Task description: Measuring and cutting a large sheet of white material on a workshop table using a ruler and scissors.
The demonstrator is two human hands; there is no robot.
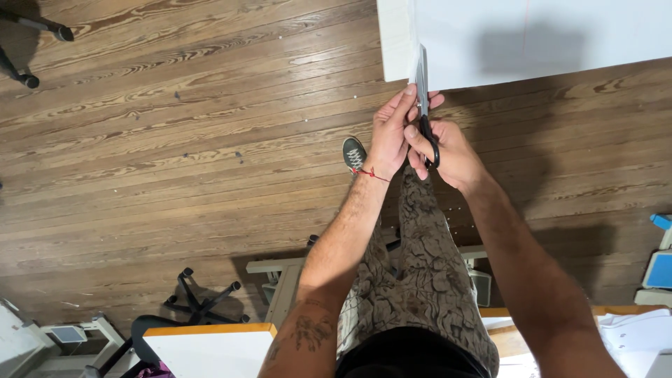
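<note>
White and flat, a big sheet of stiff board (532, 38) fills the top right of the view, smooth and matte, its lower edge running straight across and its left strip already parted by a thin slit. Up that slit go the scissors (424, 105), slim grey metal blades pointing away from the body, black looped handles down at the knuckles. Right hand (448, 150) has those handles, fingers threaded through the loops and curled snug around them, so it's closed on the tool. Left hand (389, 133) sits just beside, touching the blades' left flank, fingers stretched long and pinched up to the sheet's bottom edge at the cut, holding the narrow strip; a thin red string (369, 173) circles that wrist, and a dark tattoo marks the forearm lower down. Below the hands, patterned trousers (420, 280), a swirly brown-and-cream fabric, and one dark lace-up shoe (353, 154) planted on the wooden floor (175, 140), long brown planks with bold wavy grain running slightly aslant. Bottom left, a white tabletop with an orange edge (210, 343), and near it the black star-shaped base of an office chair (203, 297) on castors. Loose white papers (640, 339) lie bottom right on another wood-edged surface.
</note>
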